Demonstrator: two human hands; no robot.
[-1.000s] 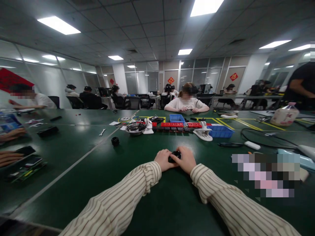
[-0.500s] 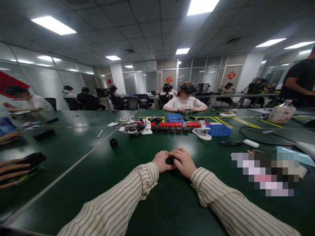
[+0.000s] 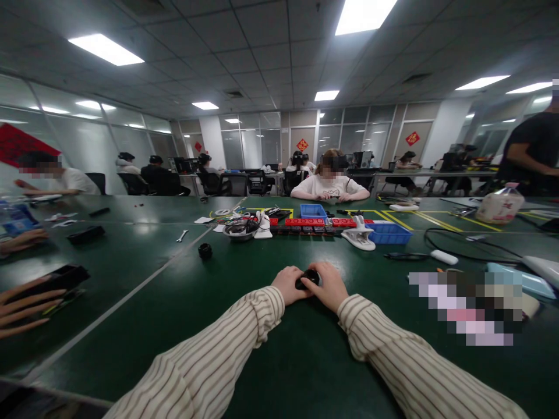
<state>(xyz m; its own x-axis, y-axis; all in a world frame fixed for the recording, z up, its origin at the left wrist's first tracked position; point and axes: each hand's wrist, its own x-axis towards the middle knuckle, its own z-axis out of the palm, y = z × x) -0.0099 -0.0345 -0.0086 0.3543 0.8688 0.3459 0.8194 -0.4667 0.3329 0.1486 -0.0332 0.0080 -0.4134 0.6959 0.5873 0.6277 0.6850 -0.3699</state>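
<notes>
A small black rounded object [image 3: 308,279], partly covered by fingers, sits between my hands just above or on the green table; I cannot make out its exact kind. My left hand [image 3: 288,285] closes on its left side. My right hand [image 3: 328,286] grips it from the right, thumb across its front. Ahead and to the left stands a black ribbed cylinder [image 3: 205,251], similar to a camera lens, apart from both hands.
Across the table [image 3: 244,267] run red bins [image 3: 305,222], blue trays [image 3: 390,233], a metal bowl of cables [image 3: 240,230] and a white clamp stand [image 3: 358,237]. A wrench [image 3: 182,235] lies left. Another person's hand [image 3: 26,305] rests on a black item at far left.
My right hand's fingers have shifted, with the thumb now across the front, and more of the black object shows. The view has moved slightly. A co-worker's fingers at left have spread.
</notes>
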